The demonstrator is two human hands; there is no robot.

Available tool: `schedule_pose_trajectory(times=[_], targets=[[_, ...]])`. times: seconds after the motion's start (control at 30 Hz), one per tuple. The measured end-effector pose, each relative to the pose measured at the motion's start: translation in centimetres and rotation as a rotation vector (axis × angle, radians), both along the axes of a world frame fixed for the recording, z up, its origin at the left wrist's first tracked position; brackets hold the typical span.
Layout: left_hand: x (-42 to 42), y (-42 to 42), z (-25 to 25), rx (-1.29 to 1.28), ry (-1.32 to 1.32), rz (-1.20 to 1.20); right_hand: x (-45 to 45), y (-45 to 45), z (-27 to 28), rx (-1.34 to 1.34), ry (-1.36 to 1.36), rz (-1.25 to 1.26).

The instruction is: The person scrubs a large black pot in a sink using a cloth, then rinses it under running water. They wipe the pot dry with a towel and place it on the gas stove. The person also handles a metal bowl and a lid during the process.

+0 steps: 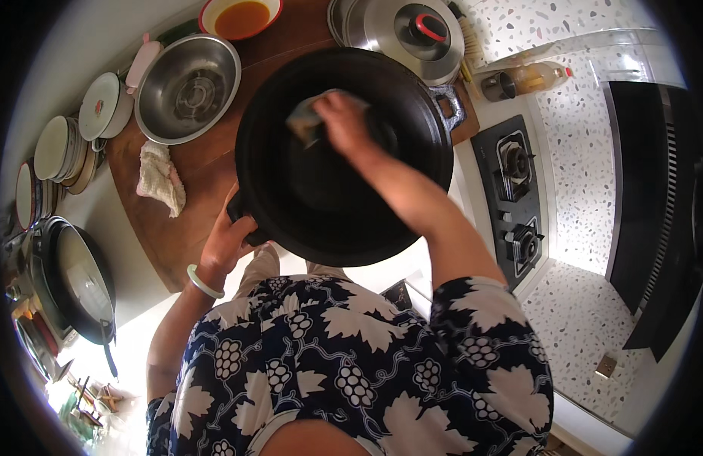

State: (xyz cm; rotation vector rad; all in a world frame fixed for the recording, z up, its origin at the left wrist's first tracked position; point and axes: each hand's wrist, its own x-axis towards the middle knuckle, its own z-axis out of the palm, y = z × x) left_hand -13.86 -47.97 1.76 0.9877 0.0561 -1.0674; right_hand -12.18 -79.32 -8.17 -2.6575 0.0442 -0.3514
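Note:
A large black wok (340, 228) with two loop handles is held over the front of a brown wooden table. My left hand (226, 236) grips its near left handle, a pale bangle around that wrist. Inside the wok, my right hand (348, 125) presses a greyish cloth (305, 117) against the inner surface. Both the hand and the cloth are blurred. The far right handle (449, 108) is free of any hand.
The wooden table (214, 171) bears a steel basin (189, 88), a crumpled towel (160, 176), a bowl of orange-brown liquid (242, 18) and a steel lid (405, 34). To the right is a gas hob (508, 194). Stacked dishes (57, 149) and a pan (80, 279) are at left.

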Motion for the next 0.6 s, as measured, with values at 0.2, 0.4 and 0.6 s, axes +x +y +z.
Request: schedule_pose_trajectory(times=[0.2,0.4,0.6], targets=[[-0.4,-1.1,2.2,-0.002,0.016,0.090,-12.9,-2.3,2.0,-0.134,0.347,-0.029],[0.1,-0.9,1.6,-0.034,0.010,0.100,-8.0,12.1,0.7,0.607,0.219,-0.006],[0.0,-0.3,0.8,-0.034,-0.054,0.055,-0.7,-1.8,1.9,0.176,0.099,-0.116]])
